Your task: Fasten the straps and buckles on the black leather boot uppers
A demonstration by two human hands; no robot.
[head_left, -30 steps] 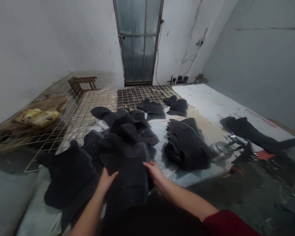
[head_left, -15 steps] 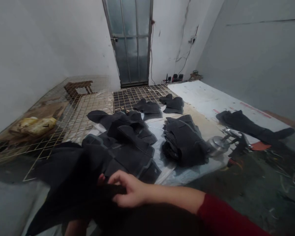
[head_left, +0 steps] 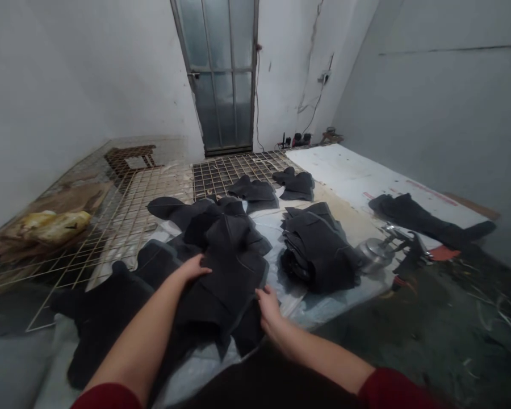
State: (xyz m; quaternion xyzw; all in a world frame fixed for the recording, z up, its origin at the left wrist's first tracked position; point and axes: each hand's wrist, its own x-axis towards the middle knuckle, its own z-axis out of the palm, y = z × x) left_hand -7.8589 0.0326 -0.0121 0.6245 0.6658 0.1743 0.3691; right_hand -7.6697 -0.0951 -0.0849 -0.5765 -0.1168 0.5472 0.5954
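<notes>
A dark grey cut fabric piece point(head_left: 232, 267) with a paler edge lies on a heap of similar pieces in front of me. My left hand point(head_left: 195, 268) grips its left edge, fingers bent onto the cloth. At its lower right edge, my right hand point(head_left: 269, 307) pinches the fabric between thumb and fingers. Another dark fabric piece point(head_left: 111, 307) is spread at the left, partly behind my left forearm. To the right stands a folded stack of dark fabric pieces point(head_left: 319, 247). The fingertips under the cloth are hidden.
Smaller dark fabric piles point(head_left: 255, 193) lie farther back. A metal pot-like object point(head_left: 372, 254) sits right of the stack, near a long dark cloth point(head_left: 426, 218) on a white board point(head_left: 344, 165). Wire mesh point(head_left: 149, 193) and a yellowish bundle point(head_left: 55, 227) are at the left.
The dark piece held at the lower left now lies spread there. Both hands have moved onto the central heap, the left coming into view and the right shifting rightward.
</notes>
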